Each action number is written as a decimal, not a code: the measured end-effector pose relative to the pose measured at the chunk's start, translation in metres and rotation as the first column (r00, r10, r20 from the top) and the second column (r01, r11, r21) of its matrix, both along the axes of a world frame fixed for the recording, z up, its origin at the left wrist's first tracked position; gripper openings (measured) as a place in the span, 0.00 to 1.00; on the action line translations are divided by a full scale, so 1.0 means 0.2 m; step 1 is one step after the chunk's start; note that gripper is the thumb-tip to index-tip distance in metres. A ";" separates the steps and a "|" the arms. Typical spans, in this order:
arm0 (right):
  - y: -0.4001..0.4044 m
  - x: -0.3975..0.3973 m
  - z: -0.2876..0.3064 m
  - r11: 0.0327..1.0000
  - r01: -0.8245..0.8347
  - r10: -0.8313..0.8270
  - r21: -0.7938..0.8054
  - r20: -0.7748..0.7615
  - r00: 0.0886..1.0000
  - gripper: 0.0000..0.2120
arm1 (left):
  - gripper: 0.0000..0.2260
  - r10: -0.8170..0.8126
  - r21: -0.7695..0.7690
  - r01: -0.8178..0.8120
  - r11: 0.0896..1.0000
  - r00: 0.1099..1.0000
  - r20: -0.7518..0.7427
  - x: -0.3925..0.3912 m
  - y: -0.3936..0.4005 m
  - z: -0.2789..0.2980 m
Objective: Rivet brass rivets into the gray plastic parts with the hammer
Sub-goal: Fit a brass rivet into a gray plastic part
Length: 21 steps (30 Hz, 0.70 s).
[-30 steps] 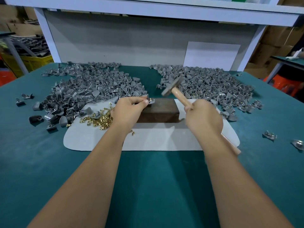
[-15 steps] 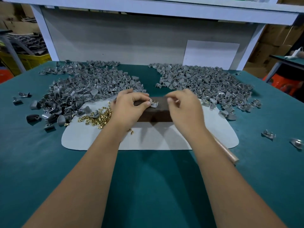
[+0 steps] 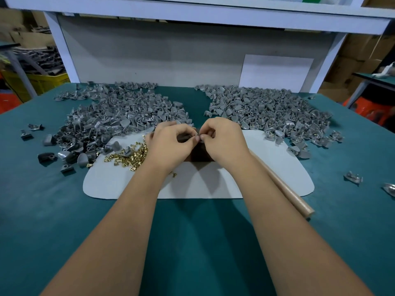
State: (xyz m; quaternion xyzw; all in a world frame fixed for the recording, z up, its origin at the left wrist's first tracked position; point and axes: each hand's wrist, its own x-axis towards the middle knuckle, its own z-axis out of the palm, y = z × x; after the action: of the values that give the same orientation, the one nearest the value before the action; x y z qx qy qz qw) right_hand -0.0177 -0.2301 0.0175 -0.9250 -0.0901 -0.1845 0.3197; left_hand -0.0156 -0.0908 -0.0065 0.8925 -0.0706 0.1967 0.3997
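Hands meet at the centre of a teal-covered workbench, seen from above by a head-worn camera. The left hand and the right hand both have fingers curled, and their fingertips come together around one small gray plastic part, which they pinch between them just above a dark brown block. That block sits on a pale gray mat and is mostly hidden by the hands. Whether a rivet is seated in the held part is too small to tell. A wooden hammer handle lies on the mat just beside the right forearm, running toward the near right; no hand holds it, and its head is hidden under the right hand. Loose brass rivets are scattered on the mat just left of the left hand. Beyond the mat lie two large heaps of gray parts: a left heap and a right heap, well apart from each other. Some pieces at the right heap's edge show glints of metal, so it is likely the finished pile, though this is a judgement. With the left heap so large and many rivets unused, much of the job appears to remain. The step in hand looks like handling or checking a single part, with the hammer set aside.
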 end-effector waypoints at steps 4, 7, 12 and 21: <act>0.00 0.00 -0.03 1.000 -0.007 0.006 0.006 0.069 0.998 0.05 | 0.11 0.029 -0.006 -0.029 1.000 0.999 -0.027 0.01 -0.01 0.00; 0.00 -0.01 -0.05 1.000 -0.021 0.019 0.013 0.125 0.992 0.05 | 0.10 0.068 -0.006 -0.068 0.998 0.998 -0.015 0.01 -0.02 -0.01; 0.01 -0.04 -0.08 0.998 -0.061 0.059 0.006 0.172 0.983 0.06 | 0.06 0.024 -0.060 -0.028 0.998 0.998 -0.058 0.01 0.00 0.00; -0.04 -0.03 -0.11 0.955 -0.034 -0.006 0.295 0.133 0.991 0.12 | 0.07 -0.052 -0.233 0.043 0.972 0.998 -0.034 -0.02 -0.01 0.00</act>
State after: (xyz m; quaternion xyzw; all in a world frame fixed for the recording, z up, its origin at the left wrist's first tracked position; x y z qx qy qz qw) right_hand -0.0236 -0.2379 -0.0052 -0.8516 -0.0888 -0.2545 0.4495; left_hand -0.0186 -0.0932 -0.0065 0.8416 -0.0605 0.1763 0.5070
